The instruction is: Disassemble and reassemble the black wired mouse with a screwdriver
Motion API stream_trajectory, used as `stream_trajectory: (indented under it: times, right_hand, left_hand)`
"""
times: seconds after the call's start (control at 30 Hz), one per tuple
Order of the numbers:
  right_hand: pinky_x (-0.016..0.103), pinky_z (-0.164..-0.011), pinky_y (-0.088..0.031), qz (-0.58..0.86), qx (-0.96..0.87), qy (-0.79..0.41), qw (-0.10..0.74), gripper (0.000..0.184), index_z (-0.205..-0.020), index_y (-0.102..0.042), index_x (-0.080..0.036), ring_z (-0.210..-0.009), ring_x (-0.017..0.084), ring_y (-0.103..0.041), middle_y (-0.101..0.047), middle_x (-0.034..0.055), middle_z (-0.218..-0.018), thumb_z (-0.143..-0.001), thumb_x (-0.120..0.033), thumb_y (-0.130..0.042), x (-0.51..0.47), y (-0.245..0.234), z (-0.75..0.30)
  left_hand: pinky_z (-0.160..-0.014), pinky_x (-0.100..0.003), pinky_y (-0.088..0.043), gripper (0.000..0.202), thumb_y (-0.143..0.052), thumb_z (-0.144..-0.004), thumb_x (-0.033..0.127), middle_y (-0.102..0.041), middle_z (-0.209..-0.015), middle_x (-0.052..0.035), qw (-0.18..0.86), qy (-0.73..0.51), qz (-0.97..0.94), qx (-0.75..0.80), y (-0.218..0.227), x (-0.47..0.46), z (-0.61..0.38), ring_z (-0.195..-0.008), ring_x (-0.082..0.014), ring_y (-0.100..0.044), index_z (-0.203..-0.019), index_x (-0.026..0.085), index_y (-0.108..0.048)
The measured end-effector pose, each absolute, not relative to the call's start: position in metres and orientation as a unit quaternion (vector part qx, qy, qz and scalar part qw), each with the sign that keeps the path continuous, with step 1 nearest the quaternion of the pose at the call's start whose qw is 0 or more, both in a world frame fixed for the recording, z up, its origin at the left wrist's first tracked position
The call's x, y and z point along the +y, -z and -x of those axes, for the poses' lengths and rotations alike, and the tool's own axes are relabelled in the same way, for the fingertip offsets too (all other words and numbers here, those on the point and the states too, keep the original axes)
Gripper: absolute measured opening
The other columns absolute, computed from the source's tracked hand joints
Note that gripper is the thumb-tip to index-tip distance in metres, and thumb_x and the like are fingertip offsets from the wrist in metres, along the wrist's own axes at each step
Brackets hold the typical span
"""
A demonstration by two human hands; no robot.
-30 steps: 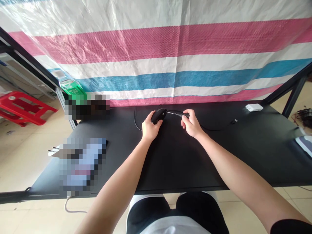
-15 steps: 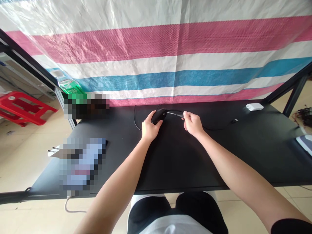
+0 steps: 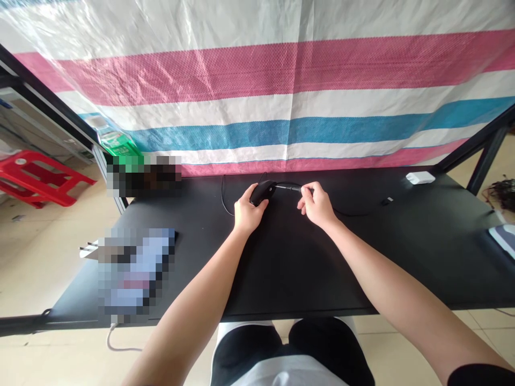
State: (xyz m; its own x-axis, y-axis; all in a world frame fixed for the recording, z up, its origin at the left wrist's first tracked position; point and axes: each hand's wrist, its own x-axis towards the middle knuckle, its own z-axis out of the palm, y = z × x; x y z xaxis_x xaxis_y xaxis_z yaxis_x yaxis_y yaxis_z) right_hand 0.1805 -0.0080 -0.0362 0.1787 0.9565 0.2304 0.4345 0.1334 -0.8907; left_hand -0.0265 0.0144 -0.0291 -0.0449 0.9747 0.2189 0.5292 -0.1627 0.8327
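My left hand [image 3: 247,213] is closed around a black computer mouse [image 3: 263,192] near the back of the black table [image 3: 298,268]. The mouse is tilted up, with its underside partly facing right. In my right hand [image 3: 319,205] is a screwdriver [image 3: 295,188], pinched by its dark handle. Its thin metal shaft points left and its tip meets the mouse, or lies very close to it. A thin black cable [image 3: 354,215] runs behind both hands and ends in a USB plug [image 3: 387,201] at the right.
A white charger [image 3: 420,177] lies at the back right. On the left are a blurred phone-like slab [image 3: 140,268] and a white plug adapter [image 3: 89,250]. A green-labelled bottle [image 3: 120,147] stands at the back left. Striped sheeting [image 3: 241,80] hangs behind the table.
The fingers of my right hand have shifted their grip on the screwdriver handle, with the lower fingers loosened a little. My left hand and the mouse stay in place.
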Motion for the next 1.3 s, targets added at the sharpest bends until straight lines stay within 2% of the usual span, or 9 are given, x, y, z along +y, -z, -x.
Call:
stream_trajectory:
  times: [0.33, 0.43, 0.53, 0.6, 0.73, 0.8, 1.13, 1.23, 1.3]
  right_hand:
    - [0.028, -0.049, -0.047, 0.619, -0.574, -0.267, 0.465, 0.059, -0.06, -0.049, -0.022, -0.036, 0.014, -0.054, -0.055, -0.0001, -0.041, -0.089, -0.072, -0.037, -0.011, 0.028, -0.182]
    - [0.027, -0.046, -0.043, 0.592, -0.57, -0.308, 0.48, 0.046, -0.079, -0.054, -0.022, -0.037, 0.014, -0.053, -0.054, -0.0043, -0.043, -0.089, -0.066, -0.042, -0.01, 0.033, -0.183]
    - [0.026, -0.045, -0.042, 0.542, -0.561, -0.365, 0.508, 0.038, -0.105, -0.044, -0.024, -0.039, 0.015, -0.053, -0.057, -0.0094, -0.048, -0.087, -0.058, -0.046, -0.007, 0.039, -0.184]
    - [0.027, -0.047, -0.044, 0.528, -0.57, -0.371, 0.51, 0.039, -0.108, -0.037, -0.024, -0.041, 0.015, -0.054, -0.058, -0.0104, -0.051, -0.087, -0.056, -0.046, -0.007, 0.042, -0.184]
    - [0.028, -0.05, -0.046, 0.542, -0.607, -0.336, 0.474, 0.037, -0.103, -0.039, -0.024, -0.043, 0.015, -0.057, -0.06, -0.0084, -0.052, -0.089, -0.058, -0.043, -0.008, 0.04, -0.181]
    - [0.029, -0.05, -0.047, 0.56, -0.612, -0.309, 0.465, 0.039, -0.101, -0.041, -0.023, -0.042, 0.015, -0.058, -0.06, -0.007, -0.052, -0.09, -0.061, -0.042, -0.01, 0.036, -0.179]
    - [0.026, -0.047, -0.048, 0.618, -0.598, -0.248, 0.446, 0.058, -0.067, -0.049, -0.023, -0.037, 0.015, -0.058, -0.057, -0.0009, -0.043, -0.089, -0.075, -0.033, -0.013, 0.027, -0.179]
    - [0.028, -0.051, -0.049, 0.613, -0.601, -0.239, 0.453, 0.059, -0.063, -0.049, -0.023, -0.039, 0.016, -0.058, -0.054, -0.0004, -0.042, -0.09, -0.073, -0.031, -0.013, 0.029, -0.179]
    - [0.029, -0.051, -0.047, 0.604, -0.599, -0.252, 0.461, 0.053, -0.068, -0.051, -0.024, -0.04, 0.016, -0.057, -0.053, -0.0018, -0.042, -0.092, -0.068, -0.033, -0.013, 0.03, -0.179]
  left_hand:
    - [-0.089, -0.035, -0.056, 0.052, -0.071, -0.071, 0.026, -0.073, -0.091, -0.0023, 0.276, -0.418, -0.641, 0.582, 0.029, 0.014, 0.027, -0.094, -0.023, -0.069, -0.123, 0.021, -0.065]
    - [-0.089, -0.035, -0.055, 0.053, -0.071, -0.071, 0.026, -0.073, -0.091, -0.0025, 0.276, -0.42, -0.639, 0.583, 0.028, 0.014, 0.027, -0.093, -0.0229, -0.069, -0.123, 0.02, -0.065]
    - [-0.089, -0.035, -0.055, 0.054, -0.071, -0.071, 0.027, -0.072, -0.087, -0.0024, 0.274, -0.423, -0.634, 0.587, 0.029, 0.015, 0.027, -0.09, -0.0227, -0.069, -0.124, 0.019, -0.064]
    - [-0.087, -0.035, -0.055, 0.055, -0.071, -0.071, 0.028, -0.071, -0.082, -0.0016, 0.275, -0.423, -0.632, 0.588, 0.029, 0.016, 0.027, -0.086, -0.0222, -0.069, -0.125, 0.019, -0.064]
    - [-0.082, -0.036, -0.056, 0.056, -0.071, -0.072, 0.029, -0.067, -0.07, 0.0007, 0.28, -0.421, -0.627, 0.593, 0.03, 0.017, 0.027, -0.071, -0.0197, -0.066, -0.127, 0.019, -0.063]
    - [-0.081, -0.035, -0.056, 0.056, -0.071, -0.072, 0.029, -0.068, -0.072, 0.0005, 0.283, -0.421, -0.627, 0.591, 0.03, 0.017, 0.028, -0.069, -0.019, -0.066, -0.127, 0.019, -0.063]
    - [-0.087, -0.035, -0.056, 0.054, -0.072, -0.07, 0.028, -0.072, -0.088, -0.0023, 0.285, -0.422, -0.633, 0.584, 0.029, 0.015, 0.028, -0.091, -0.0231, -0.069, -0.123, 0.02, -0.065]
    - [-0.086, -0.035, -0.056, 0.054, -0.072, -0.07, 0.028, -0.072, -0.088, -0.0027, 0.285, -0.424, -0.634, 0.58, 0.029, 0.015, 0.028, -0.091, -0.0238, -0.069, -0.123, 0.02, -0.065]
    - [-0.085, -0.035, -0.057, 0.054, -0.072, -0.07, 0.028, -0.072, -0.087, -0.0024, 0.283, -0.425, -0.636, 0.579, 0.029, 0.015, 0.028, -0.09, -0.0236, -0.069, -0.123, 0.02, -0.065]
